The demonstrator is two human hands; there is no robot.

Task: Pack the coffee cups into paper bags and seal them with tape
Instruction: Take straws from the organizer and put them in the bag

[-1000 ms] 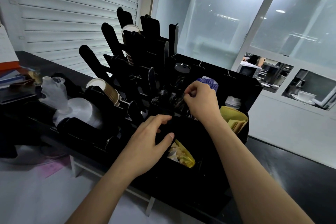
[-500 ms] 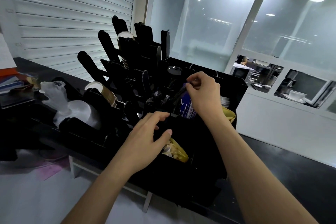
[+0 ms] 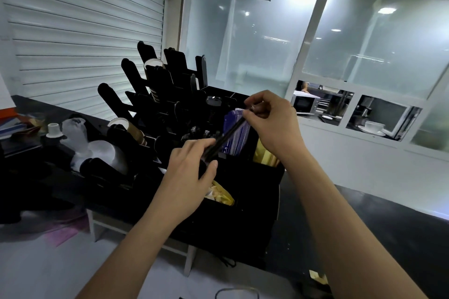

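- A black organiser (image 3: 252, 204) is carried on a dark surface (image 3: 379, 221), before a white roller shutter (image 3: 82, 39) and frosted glass panels (image 3: 379, 39).
- Paper coffee cups (image 3: 126, 126) are stacked on their sides in its racks at the left.
- A dark straw (image 3: 227, 136) is pinched by the right hand (image 3: 272, 121); its lower end is held by the curled left hand (image 3: 192, 172).
- Open surface lies to the right of the organiser.

You have a single wide-angle view from your head, looking forward and slightly down. It sits close over the black organizer rack (image 3: 243, 213) on the tabletop (image 3: 388, 221), both forearms reaching in from below, with the roller shutter (image 3: 80, 39) and frosted glass partition (image 3: 364, 39) behind.
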